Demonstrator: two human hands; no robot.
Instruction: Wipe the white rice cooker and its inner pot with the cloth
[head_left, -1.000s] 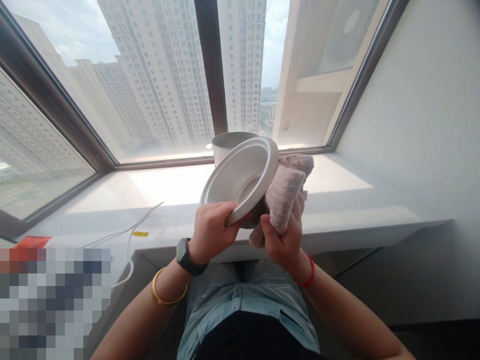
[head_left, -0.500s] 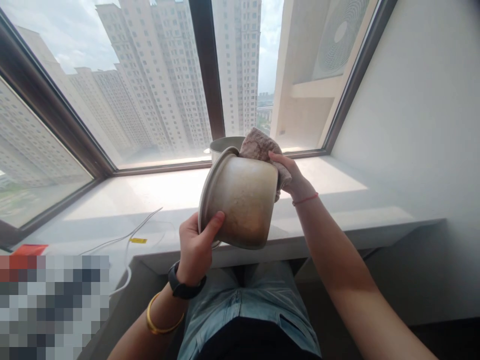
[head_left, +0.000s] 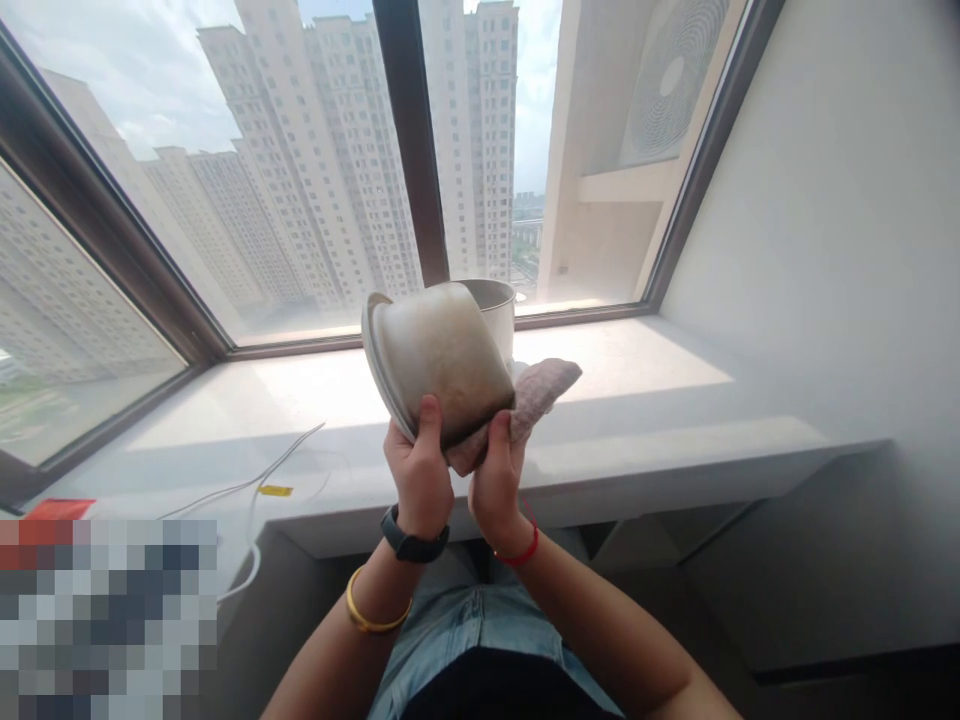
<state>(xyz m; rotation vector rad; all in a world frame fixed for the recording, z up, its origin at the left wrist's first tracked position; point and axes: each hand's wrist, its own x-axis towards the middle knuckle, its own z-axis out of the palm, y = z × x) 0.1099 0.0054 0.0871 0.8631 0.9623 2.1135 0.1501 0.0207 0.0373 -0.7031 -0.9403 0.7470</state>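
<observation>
Metal pot [head_left: 442,350] tilts, clasped by the left grip [head_left: 421,480]; the right grip [head_left: 497,485] pinches cloth [head_left: 544,390].

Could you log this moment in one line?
left hand: gripping tilted pot; right hand: holding cloth against pot's base; behind pot: another container

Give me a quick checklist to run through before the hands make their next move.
1. Left hand secure on the metal pot: ok, gripping near the rim with the thumb on the outer wall.
2. Right hand holding the cloth: ok, at the edge of the pot's base.
3. Inside of the pot in view: not ok, the pot is tipped with its opening turned away.
4. Gap between the pot and the round container behind: cannot tell, they overlap in this view.
5. White cable clear of both hands: ok, it lies off to the left.
</observation>
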